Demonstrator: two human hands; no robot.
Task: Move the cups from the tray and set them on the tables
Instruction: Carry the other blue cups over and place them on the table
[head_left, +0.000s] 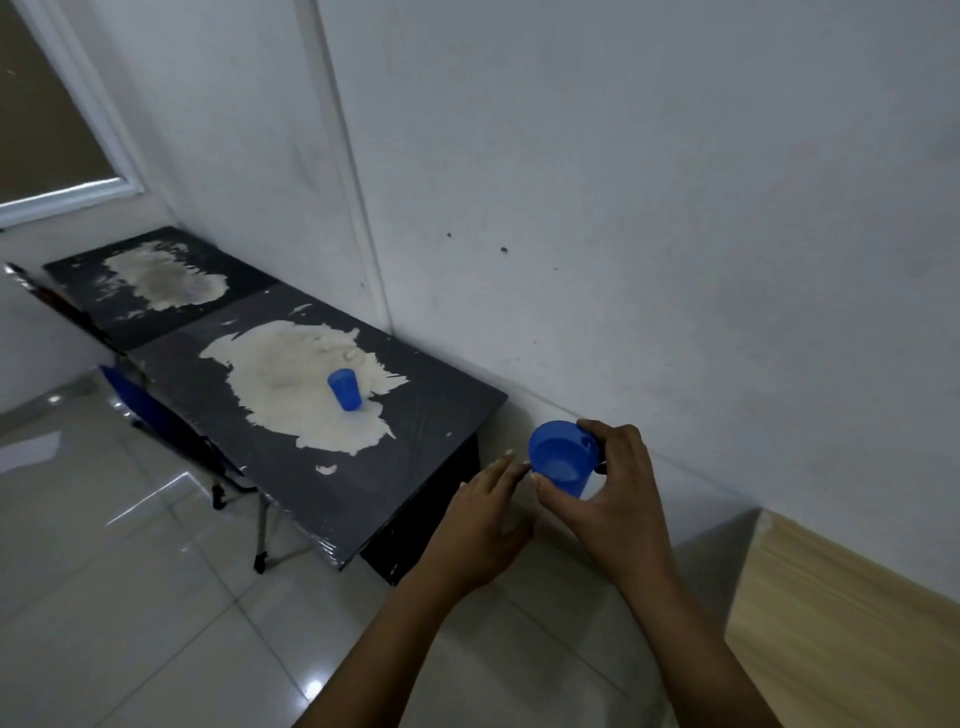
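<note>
My right hand (615, 491) grips a blue plastic cup (562, 457), tilted so its open mouth faces me, in the air just right of the near table's corner. My left hand (485, 525) hovers beside it with fingers apart, fingertips close to the cup's rim, holding nothing. A second blue cup (345, 389) stands upside down on the near black table (426, 415), on a pale worn patch. A second black table (244, 270) stands behind it along the wall. No tray is in view.
Both tables stand against a white wall (623, 208). A folded blue chair frame (171, 415) leans at the near table's left side. A light wooden surface (841, 623) is at lower right. Glossy floor tiles (130, 571) spread to the left, and a window frame (67, 197) sits at top left.
</note>
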